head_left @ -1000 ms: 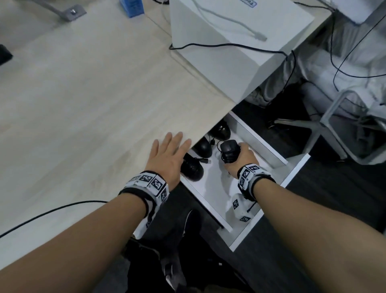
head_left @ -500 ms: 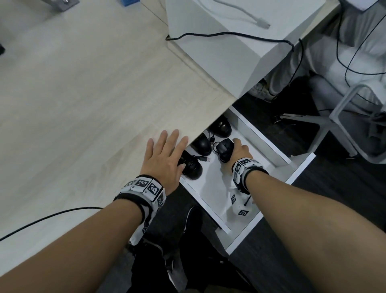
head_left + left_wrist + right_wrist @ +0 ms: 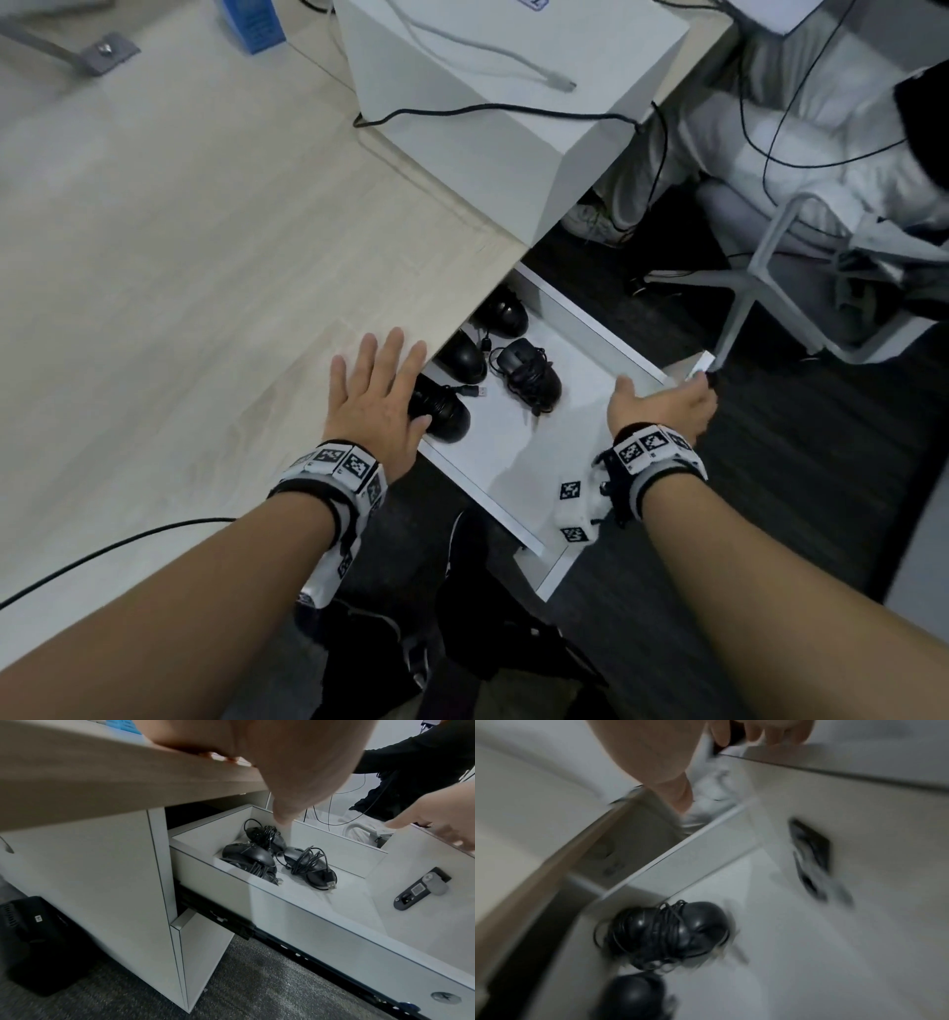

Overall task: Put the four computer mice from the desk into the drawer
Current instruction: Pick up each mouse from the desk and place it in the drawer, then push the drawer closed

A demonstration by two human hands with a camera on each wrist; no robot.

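Observation:
The white drawer [image 3: 590, 329] under the desk stands pulled out. Several black wired mice lie in it: one at the back [image 3: 506, 313], one beside it [image 3: 464, 354], one nearest my left thumb [image 3: 444, 411], and a cord-wrapped one [image 3: 531, 377] in the middle, seen blurred in the right wrist view [image 3: 670, 933]. My left hand [image 3: 377, 395] lies flat on the desk edge, fingers straight. My right hand [image 3: 667, 406] grips the top of the drawer front [image 3: 424, 845], with its fingers [image 3: 757, 732] curled over the edge and its thumb inside.
A white box [image 3: 503, 103] with cables across it sits on the desk behind the drawer. A blue box [image 3: 254, 23] stands at the far edge. A chair base [image 3: 760, 288] is right of the drawer. A lock [image 3: 421, 890] is mounted inside the drawer front.
My right hand has let go of the cord-wrapped mouse, which now lies in the drawer, and has moved right onto the drawer front. The left hand has stayed on the desk.

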